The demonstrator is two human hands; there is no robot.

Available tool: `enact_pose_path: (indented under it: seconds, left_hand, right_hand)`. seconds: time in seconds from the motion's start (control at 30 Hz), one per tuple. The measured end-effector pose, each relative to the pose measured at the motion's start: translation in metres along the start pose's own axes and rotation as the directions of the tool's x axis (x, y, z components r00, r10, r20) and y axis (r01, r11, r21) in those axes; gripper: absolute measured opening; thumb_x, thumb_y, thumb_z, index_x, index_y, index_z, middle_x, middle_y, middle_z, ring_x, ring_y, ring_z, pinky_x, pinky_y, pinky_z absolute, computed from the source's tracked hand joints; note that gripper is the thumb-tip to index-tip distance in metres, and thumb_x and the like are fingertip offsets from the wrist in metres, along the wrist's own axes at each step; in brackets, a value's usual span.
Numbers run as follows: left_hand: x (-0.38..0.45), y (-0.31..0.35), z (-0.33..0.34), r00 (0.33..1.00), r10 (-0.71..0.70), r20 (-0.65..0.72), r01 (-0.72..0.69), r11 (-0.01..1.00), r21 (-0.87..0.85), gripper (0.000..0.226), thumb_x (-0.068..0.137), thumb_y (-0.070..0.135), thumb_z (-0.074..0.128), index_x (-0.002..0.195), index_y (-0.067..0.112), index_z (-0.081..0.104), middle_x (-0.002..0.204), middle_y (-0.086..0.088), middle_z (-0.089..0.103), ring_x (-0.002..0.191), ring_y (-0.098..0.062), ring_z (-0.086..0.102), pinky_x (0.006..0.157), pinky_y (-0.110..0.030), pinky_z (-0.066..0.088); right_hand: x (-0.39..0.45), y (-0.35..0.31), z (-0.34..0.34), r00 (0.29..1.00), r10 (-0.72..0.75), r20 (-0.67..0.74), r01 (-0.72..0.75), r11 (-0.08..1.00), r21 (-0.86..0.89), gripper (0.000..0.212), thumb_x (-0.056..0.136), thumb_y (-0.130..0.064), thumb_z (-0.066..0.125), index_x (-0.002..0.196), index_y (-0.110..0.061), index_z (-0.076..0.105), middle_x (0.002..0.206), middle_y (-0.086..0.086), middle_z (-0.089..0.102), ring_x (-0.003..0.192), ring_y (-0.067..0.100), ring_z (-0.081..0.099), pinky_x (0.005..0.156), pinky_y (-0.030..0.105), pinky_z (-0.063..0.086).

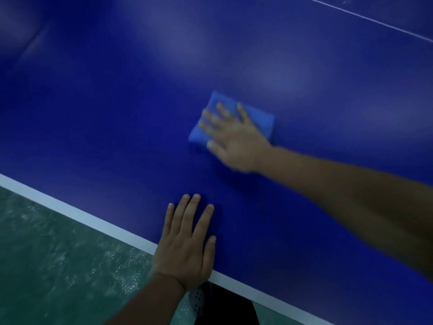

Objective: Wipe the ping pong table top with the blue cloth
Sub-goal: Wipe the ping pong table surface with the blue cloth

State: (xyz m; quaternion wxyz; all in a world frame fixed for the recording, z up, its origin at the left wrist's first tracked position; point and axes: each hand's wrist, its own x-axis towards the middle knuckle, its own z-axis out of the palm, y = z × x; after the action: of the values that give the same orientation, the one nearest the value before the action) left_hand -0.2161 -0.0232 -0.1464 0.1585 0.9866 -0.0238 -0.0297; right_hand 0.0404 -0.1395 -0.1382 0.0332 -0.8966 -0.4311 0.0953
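Right hand [234, 137] flat on blue cloth [255, 117], fingers straight and spread, pressing it to the surface [117, 90]; edges blurred. Cloth folded, lying mid-surface, at 1 o'clock from the left hand [185, 245]. Left hand open, palm down, fingers straight and slightly apart, resting across the white edge line [93, 221]. Green floor [58, 266] at 8 o'clock.
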Motion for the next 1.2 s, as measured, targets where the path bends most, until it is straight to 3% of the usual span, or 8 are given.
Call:
enact_pose_path:
  seconds: [0.13, 0.33, 0.57, 0.67, 0.77, 1.03, 1.13, 1.2]
  left_hand:
    - [0.000, 0.001, -0.002, 1.000, -0.004, 0.012, 0.004, 1.000, -0.016, 0.060, 0.095, 0.040, 0.038, 0.148, 0.011, 0.037, 0.158, -0.014, 0.032, 0.150, -0.031, 0.021, 0.119, -0.053, 0.013]
    - [0.000, 0.002, -0.002, 1.000, -0.009, -0.016, 0.009, 1.000, -0.025, 0.059, 0.095, 0.039, 0.037, 0.145, 0.008, 0.038, 0.156, -0.015, 0.034, 0.149, -0.031, 0.022, 0.119, -0.052, 0.013]
    - [-0.001, 0.001, -0.002, 0.999, -0.004, -0.048, 0.002, 0.999, -0.035, 0.058, 0.095, 0.040, 0.036, 0.143, 0.006, 0.039, 0.154, -0.017, 0.034, 0.147, -0.034, 0.025, 0.121, -0.052, 0.011]
    - [-0.002, 0.001, -0.002, 0.999, 0.010, -0.038, -0.010, 1.000, -0.019, 0.058, 0.094, 0.038, 0.038, 0.141, 0.004, 0.042, 0.153, -0.019, 0.036, 0.146, -0.035, 0.026, 0.121, -0.053, 0.011]
    - [-0.002, 0.003, -0.003, 1.000, 0.009, -0.029, -0.010, 1.000, -0.017, 0.058, 0.095, 0.038, 0.036, 0.140, 0.003, 0.044, 0.153, -0.020, 0.036, 0.146, -0.036, 0.026, 0.120, -0.053, 0.011]
    - [-0.002, 0.005, -0.006, 0.993, 0.108, -0.055, -0.108, 0.994, 0.004, 0.055, 0.095, 0.035, 0.037, 0.138, 0.005, 0.053, 0.150, -0.022, 0.040, 0.143, -0.040, 0.028, 0.121, -0.055, 0.011]
    - [-0.003, 0.003, -0.005, 0.983, 0.181, -0.023, -0.180, 0.982, 0.061, 0.054, 0.097, 0.036, 0.035, 0.140, 0.009, 0.052, 0.151, -0.019, 0.039, 0.144, -0.039, 0.027, 0.121, -0.054, 0.008]
    - [-0.004, 0.003, -0.005, 0.979, 0.201, -0.015, -0.199, 0.976, 0.085, 0.053, 0.097, 0.037, 0.034, 0.139, 0.010, 0.052, 0.151, -0.018, 0.039, 0.144, -0.040, 0.027, 0.121, -0.055, 0.009]
  right_hand:
    - [-0.044, 0.016, 0.003, 0.962, -0.240, 0.133, 0.246, 0.969, -0.031, 0.058, 0.104, -0.051, 0.017, 0.158, -0.033, 0.016, 0.167, -0.009, 0.007, 0.154, 0.017, -0.004, 0.121, 0.047, -0.013]
    - [0.041, 0.044, -0.019, 0.977, 0.214, -0.003, -0.214, 0.977, 0.001, 0.057, 0.105, -0.048, 0.023, 0.159, -0.031, 0.015, 0.168, -0.006, 0.007, 0.155, 0.022, -0.001, 0.121, 0.057, -0.004]
    - [-0.164, 0.034, 0.022, 0.892, -0.438, 0.109, 0.447, 0.891, -0.076, 0.051, 0.105, -0.051, 0.029, 0.154, -0.035, 0.032, 0.166, -0.001, 0.021, 0.153, 0.033, 0.014, 0.120, 0.062, 0.005]
    - [-0.149, 0.100, 0.007, 0.997, 0.071, 0.015, -0.069, 0.994, -0.090, 0.058, 0.099, -0.056, 0.024, 0.155, -0.038, 0.021, 0.165, 0.000, 0.024, 0.153, 0.032, 0.014, 0.118, 0.061, 0.006]
    - [-0.109, 0.099, -0.004, 0.807, 0.587, -0.067, -0.583, 0.810, 0.069, 0.059, 0.101, -0.056, 0.022, 0.157, -0.039, 0.017, 0.167, -0.009, 0.010, 0.155, 0.024, 0.000, 0.121, 0.060, -0.001]
    - [-0.262, -0.062, 0.059, 1.000, -0.004, -0.021, 0.003, 1.000, -0.017, 0.054, 0.104, -0.054, 0.031, 0.155, -0.039, 0.026, 0.166, -0.001, 0.019, 0.153, 0.035, 0.013, 0.117, 0.067, 0.008]
    - [-0.280, 0.013, 0.043, 0.909, 0.404, -0.099, -0.409, 0.912, -0.036, 0.056, 0.100, -0.051, 0.029, 0.153, -0.033, 0.033, 0.162, 0.004, 0.029, 0.150, 0.038, 0.022, 0.111, 0.073, 0.020]
    - [-0.270, 0.055, 0.029, 0.641, 0.762, -0.088, -0.756, 0.647, 0.101, 0.058, 0.103, -0.055, 0.021, 0.158, -0.036, 0.022, 0.167, -0.003, 0.012, 0.154, 0.030, 0.005, 0.118, 0.066, 0.006]
